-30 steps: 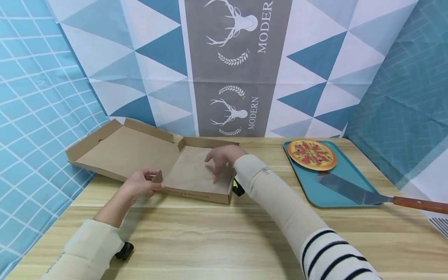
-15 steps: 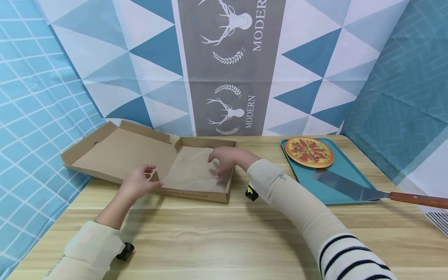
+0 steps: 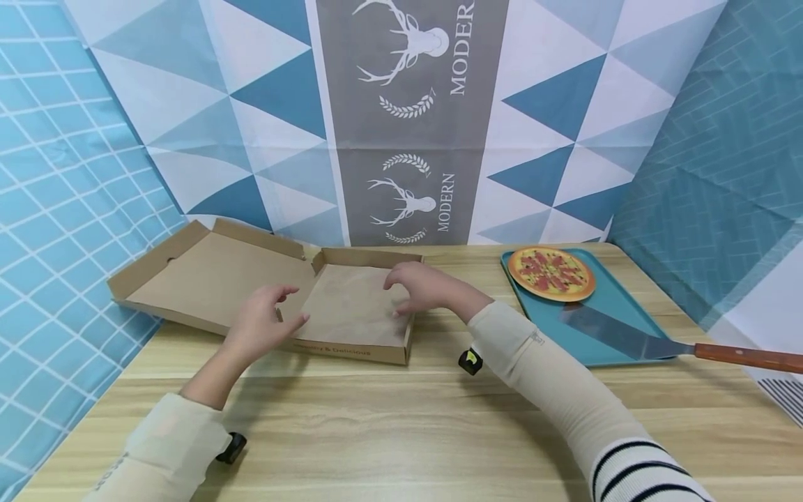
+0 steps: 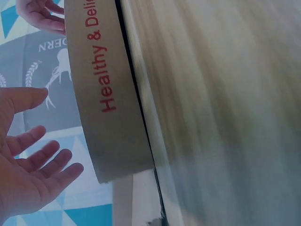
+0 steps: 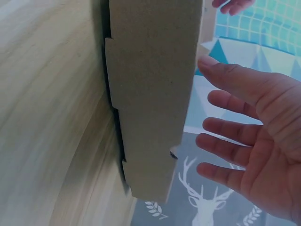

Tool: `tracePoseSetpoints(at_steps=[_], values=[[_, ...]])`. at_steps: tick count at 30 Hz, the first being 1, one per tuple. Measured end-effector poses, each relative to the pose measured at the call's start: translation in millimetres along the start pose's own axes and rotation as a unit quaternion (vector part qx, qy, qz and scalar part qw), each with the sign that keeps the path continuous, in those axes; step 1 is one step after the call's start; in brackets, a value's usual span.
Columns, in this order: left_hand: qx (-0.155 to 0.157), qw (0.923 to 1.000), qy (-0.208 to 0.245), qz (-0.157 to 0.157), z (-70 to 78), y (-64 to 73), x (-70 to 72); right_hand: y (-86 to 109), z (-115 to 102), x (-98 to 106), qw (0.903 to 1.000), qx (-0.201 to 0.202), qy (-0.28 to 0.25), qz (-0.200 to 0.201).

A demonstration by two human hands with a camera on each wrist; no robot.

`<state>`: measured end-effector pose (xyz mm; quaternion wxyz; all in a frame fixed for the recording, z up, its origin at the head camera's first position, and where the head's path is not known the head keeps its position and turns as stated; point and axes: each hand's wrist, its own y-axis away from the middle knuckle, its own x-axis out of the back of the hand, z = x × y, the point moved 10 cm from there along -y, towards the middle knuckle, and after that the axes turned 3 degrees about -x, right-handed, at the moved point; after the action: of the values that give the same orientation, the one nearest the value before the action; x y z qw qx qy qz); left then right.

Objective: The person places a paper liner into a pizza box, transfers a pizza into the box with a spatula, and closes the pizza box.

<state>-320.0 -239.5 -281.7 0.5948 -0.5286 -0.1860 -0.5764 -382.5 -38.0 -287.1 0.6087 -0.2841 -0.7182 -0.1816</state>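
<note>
An open cardboard pizza box (image 3: 351, 352) lies at the back left of the table, its lid (image 3: 213, 275) folded out to the left. A sheet of brown paper (image 3: 351, 300) lines its base. My left hand (image 3: 258, 324) is over the box's front left corner, thumb and fingers spread apart with nothing between them. In the left wrist view it stands apart from the front wall (image 4: 106, 94), printed in red. My right hand (image 3: 426, 287) hovers at the box's right side, fingers loosely bent and holding nothing; the right wrist view has it beside the side wall (image 5: 146, 94).
At the right, a teal tray (image 3: 617, 279) holds a pizza (image 3: 552, 273), which looks like a toy. A spatula (image 3: 615, 335) rests on the tray, its wooden handle (image 3: 746, 355) sticking out to the right. A patterned backdrop (image 3: 408, 125) stands behind the table (image 3: 376, 425).
My left hand has let go of the box's corner flap and spread its fingers. The right hand has drawn back rightward from above the paper. Box, tray and spatula stay put.
</note>
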Motion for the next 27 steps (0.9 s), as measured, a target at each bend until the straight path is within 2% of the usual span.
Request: tracePoseSetpoints(at_steps=[4,9,13,19,27], values=[[-0.019,0.9998,-0.006,0.008,11.2,-4.3,-2.2,15.1,6.7,9.8,0.9996,-0.01,-0.005,0.027],[-0.036,0.9993,0.009,0.005,25.2,-9.8,-8.6,36.2,15.7,22.9,0.998,-0.027,-0.015,0.056],[-0.061,0.9979,0.018,0.013,38.1,-11.6,-13.9,53.7,23.8,30.5,0.996,-0.04,-0.022,0.077],[-0.089,0.9955,0.014,0.029,55.4,-13.9,-18.8,74.8,36.0,32.6,0.9946,-0.059,-0.026,0.081],[-0.118,0.9925,-0.002,0.028,74.8,-18.9,-23.5,97.3,41.3,41.0,0.9935,-0.07,-0.012,0.089]])
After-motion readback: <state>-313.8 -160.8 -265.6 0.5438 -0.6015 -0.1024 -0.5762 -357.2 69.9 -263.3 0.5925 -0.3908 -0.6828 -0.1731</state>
